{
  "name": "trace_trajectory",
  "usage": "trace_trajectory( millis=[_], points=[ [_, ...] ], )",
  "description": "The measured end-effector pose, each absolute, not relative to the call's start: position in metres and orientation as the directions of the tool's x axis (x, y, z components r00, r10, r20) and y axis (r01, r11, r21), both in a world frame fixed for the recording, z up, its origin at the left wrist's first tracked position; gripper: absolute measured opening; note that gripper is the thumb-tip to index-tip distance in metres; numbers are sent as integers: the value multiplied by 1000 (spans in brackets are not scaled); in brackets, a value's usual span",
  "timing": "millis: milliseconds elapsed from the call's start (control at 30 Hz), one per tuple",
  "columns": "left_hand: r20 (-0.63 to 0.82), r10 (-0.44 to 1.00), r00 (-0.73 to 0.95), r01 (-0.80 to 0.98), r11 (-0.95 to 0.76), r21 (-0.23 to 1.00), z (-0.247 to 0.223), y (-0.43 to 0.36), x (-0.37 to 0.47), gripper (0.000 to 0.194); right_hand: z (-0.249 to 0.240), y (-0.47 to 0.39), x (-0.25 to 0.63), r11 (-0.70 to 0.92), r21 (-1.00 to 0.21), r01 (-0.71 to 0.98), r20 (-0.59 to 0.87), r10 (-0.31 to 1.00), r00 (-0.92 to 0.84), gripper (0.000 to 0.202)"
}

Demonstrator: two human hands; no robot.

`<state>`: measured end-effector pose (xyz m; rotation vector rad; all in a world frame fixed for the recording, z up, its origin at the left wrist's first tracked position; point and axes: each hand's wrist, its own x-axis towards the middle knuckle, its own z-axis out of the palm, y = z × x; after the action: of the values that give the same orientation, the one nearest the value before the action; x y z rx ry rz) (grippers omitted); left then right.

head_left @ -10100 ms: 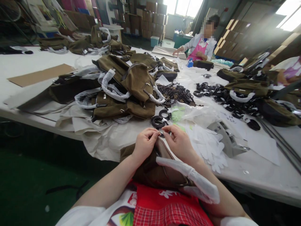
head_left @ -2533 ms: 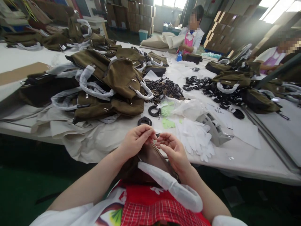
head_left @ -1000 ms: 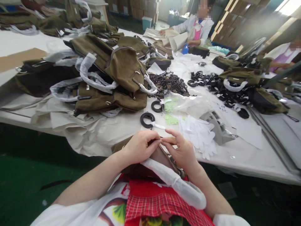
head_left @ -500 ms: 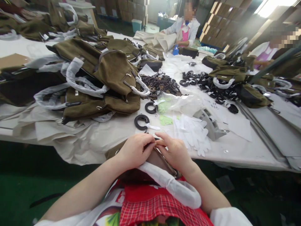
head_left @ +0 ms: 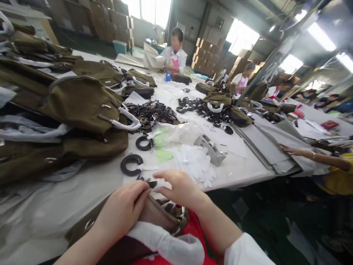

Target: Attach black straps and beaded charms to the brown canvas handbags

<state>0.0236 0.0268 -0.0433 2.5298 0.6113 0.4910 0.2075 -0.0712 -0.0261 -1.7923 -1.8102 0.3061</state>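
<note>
An olive handbag (head_left: 161, 213) lies at my lap against the table edge, its handle (head_left: 176, 244) wrapped in white film. My left hand (head_left: 121, 206) is closed on the bag's top edge, thumb and fingers pinched together near a small dark tab (head_left: 152, 184). Just right of that tab, my right hand (head_left: 179, 189) is held with its fingers apart, and nothing shows between them. Beyond the hands lie two coiled black straps, the nearer strap (head_left: 131, 165) having a white tie around it.
Olive bags (head_left: 82, 106) are heaped at left. Behind the straps sits a pile of dark chains (head_left: 154, 115). White gloves (head_left: 194, 165) and a grey tape dispenser (head_left: 211, 150) lie right of centre. A co-worker's arm (head_left: 311, 156) reaches over grey sheets at right.
The view has swung to the right, bringing a co-worker's arm in. My right hand has come away from my left, its fingers now spread apart. My left hand stays on the bag.
</note>
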Motion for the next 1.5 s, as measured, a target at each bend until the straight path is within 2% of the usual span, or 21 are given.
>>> trace_trajectory(
  millis=[67,167,267,400,600,767,833,933,1000,1133,1300,1400,1500],
  points=[
    [229,548,804,345,-744,572,-48,29,23,26,-33,-73,246,-70,-527,847,287,923,255,28],
    [212,582,785,369,-715,593,-55,32,23,26,-57,-75,315,-525,-395,754,233,737,635,32],
    [185,587,788,388,-708,590,-60,32,26,28,-92,-75,368,-688,-336,643,175,625,760,41],
    [195,588,785,389,-712,584,-61,33,31,30,-137,-66,380,-669,-305,678,116,680,724,43],
    [187,597,780,407,-712,573,-57,33,33,29,-166,-50,361,-582,-284,762,174,751,637,47],
    [177,611,771,419,-697,582,-57,34,34,29,-148,-62,369,-609,-255,751,261,705,660,34],
    [162,613,773,424,-690,586,-59,36,35,29,-134,-73,376,-655,-236,718,305,651,695,30],
    [150,608,780,424,-690,587,-61,37,36,28,-112,-88,393,-764,-184,618,348,538,768,36],
    [158,605,780,418,-693,588,-62,38,36,28,-101,-94,408,-816,-138,561,321,498,805,41],
    [183,613,769,410,-692,594,-63,39,35,28,-88,-93,442,-853,-70,518,160,503,849,46],
    [196,615,764,406,-693,596,-62,40,36,28,-82,-87,466,-873,-49,485,3,485,874,51],
    [193,601,776,400,-705,586,-65,44,37,26,-81,-87,457,-869,-43,492,32,491,870,50],
    [227,587,777,384,-727,570,-71,47,37,24,-88,-88,430,-861,-24,508,141,500,855,48]
  ],
)
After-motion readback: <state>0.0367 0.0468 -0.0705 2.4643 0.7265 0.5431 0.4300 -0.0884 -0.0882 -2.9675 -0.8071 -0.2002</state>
